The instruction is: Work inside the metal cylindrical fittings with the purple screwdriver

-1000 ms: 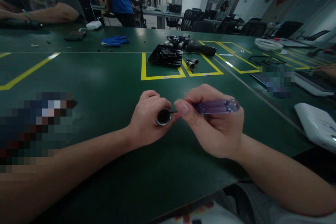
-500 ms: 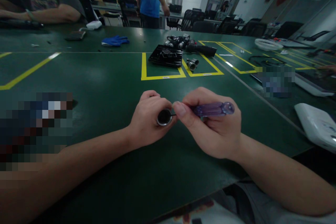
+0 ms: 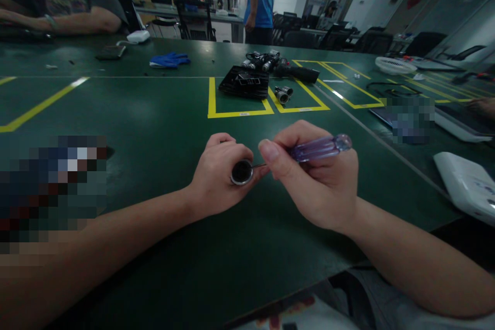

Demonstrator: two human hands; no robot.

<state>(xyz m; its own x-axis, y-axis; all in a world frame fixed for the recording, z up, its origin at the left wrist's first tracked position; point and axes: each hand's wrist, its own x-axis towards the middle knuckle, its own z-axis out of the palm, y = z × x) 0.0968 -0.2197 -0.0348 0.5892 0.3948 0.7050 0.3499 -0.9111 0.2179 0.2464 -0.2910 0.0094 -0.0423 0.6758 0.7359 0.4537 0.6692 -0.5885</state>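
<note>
My left hand (image 3: 220, 178) is closed around a short metal cylinder (image 3: 242, 172), whose round open end with a shiny rim faces me. Most of the cylinder's body is hidden in the palm. A screwdriver (image 3: 319, 148) with a clear purple handle lies in the grip of my right hand (image 3: 315, 180), between thumb and fingers. Its thin shaft points left and reaches the right side of the cylinder's rim; whether the tip sits in a screw there, I cannot tell. Both hands are above the green table (image 3: 162, 268).
Ahead, yellow-taped areas hold a black plastic bag (image 3: 245, 82), metal connectors (image 3: 283, 94) and a heap of cabled connectors (image 3: 263, 60). A blue glove (image 3: 170, 60) lies back left. A white device (image 3: 466, 185) is at right. One person sits far left; another stands beyond the table.
My right hand has tilted the screwdriver, its handle end rising and shifting slightly right, with more shaft showing. My left hand stays put. The standing person in blue has moved right.
</note>
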